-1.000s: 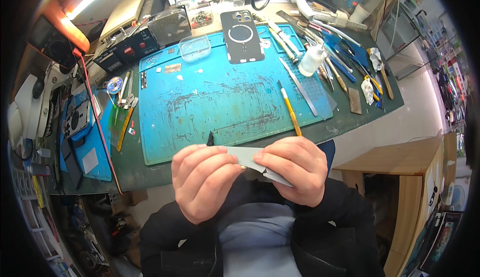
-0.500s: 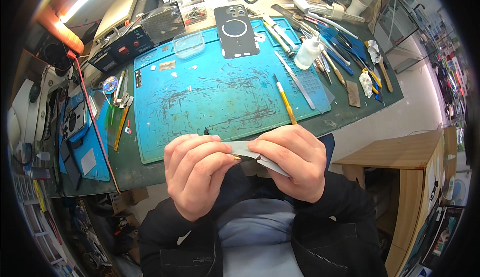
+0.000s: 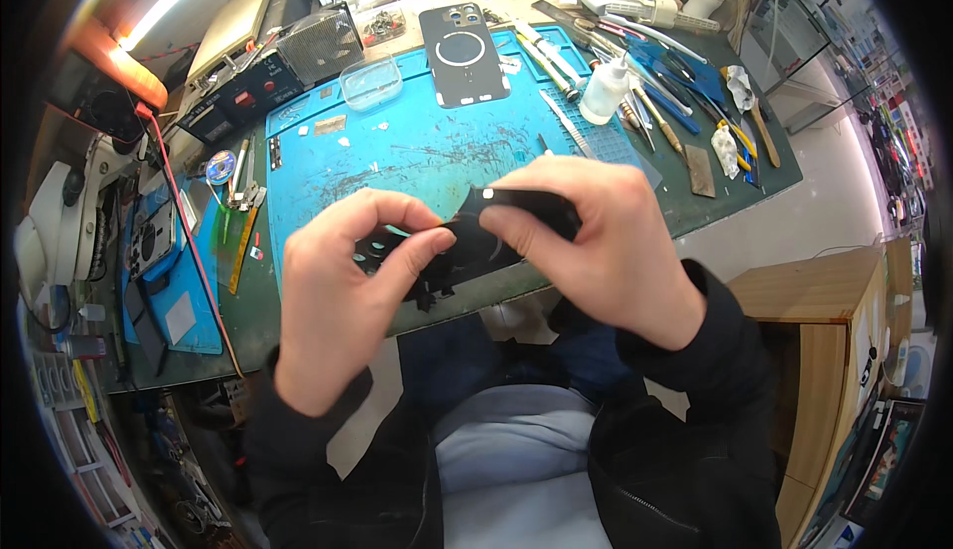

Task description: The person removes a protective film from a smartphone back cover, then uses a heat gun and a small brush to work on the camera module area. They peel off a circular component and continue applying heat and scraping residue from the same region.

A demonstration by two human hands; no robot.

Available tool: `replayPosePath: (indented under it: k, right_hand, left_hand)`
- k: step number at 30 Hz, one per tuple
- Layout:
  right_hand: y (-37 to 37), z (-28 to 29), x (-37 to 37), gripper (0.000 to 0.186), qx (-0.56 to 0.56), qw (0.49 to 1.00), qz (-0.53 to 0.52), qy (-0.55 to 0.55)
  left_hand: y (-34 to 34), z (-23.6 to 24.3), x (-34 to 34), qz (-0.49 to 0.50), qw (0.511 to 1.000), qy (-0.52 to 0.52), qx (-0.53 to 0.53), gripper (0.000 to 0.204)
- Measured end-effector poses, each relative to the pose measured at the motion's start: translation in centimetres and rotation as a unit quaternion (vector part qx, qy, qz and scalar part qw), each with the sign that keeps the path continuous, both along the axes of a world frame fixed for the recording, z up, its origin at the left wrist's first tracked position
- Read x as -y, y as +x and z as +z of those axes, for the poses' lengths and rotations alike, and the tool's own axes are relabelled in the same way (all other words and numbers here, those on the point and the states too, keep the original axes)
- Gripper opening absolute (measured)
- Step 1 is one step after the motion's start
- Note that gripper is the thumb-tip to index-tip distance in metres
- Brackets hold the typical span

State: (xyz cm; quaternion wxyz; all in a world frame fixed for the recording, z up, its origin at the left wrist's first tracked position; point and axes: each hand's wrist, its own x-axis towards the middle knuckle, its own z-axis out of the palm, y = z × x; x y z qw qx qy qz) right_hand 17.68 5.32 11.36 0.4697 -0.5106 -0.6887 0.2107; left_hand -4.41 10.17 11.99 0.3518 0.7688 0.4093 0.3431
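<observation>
My left hand (image 3: 347, 271) pinches the left part of a thin black piece (image 3: 449, 261), which looks like a bent, damaged phone back panel with round openings at its left end. My right hand (image 3: 606, 251) grips its right part, thumb on the black face near a small white mark. Both hands are raised over the front of the blue mat (image 3: 333, 162). Beyond them a black phone back with a white ring (image 3: 459, 77) lies at the mat's back, beside a clear plastic box (image 3: 369, 83).
Tools (image 3: 681, 112) and a white bottle (image 3: 604, 92) crowd the right of the bench. A boxy device (image 3: 242, 98), red lead (image 3: 194, 251) and solder spool (image 3: 219, 168) are at left. A wooden cabinet (image 3: 804, 286) stands right of the bench.
Both hands have moved up toward the mat and turned the piece over: its grey face showed earlier, its black face now. My hands are farther apart at the wrists.
</observation>
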Motion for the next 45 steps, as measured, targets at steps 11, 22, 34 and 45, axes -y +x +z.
replayPosePath:
  k: [11, 22, 34, 45]
  right_hand:
    - [1.0, 0.8, -1.1, 0.022, -0.031, 0.984, 0.016, -0.175]
    - [0.8, 0.5, -1.2, 0.022, -0.042, 0.985, 0.007, -0.166]
    - [0.5, 0.9, -1.4, 0.022, -0.016, 0.990, -0.005, -0.137]
    - [0.8, 0.1, -1.7, 0.028, -0.061, 0.991, 0.038, -0.109]
  left_hand:
    - [-0.1, 0.8, -4.0, -0.117, 0.978, -0.171, -0.025, 0.015]
    - [-0.2, 0.8, -3.1, -0.088, 0.988, -0.126, -0.024, 0.013]
    - [-0.4, 0.9, -3.1, -0.098, 0.986, -0.135, -0.021, 0.010]
    - [-0.4, 0.8, -2.9, -0.076, 0.997, -0.014, -0.033, 0.012]
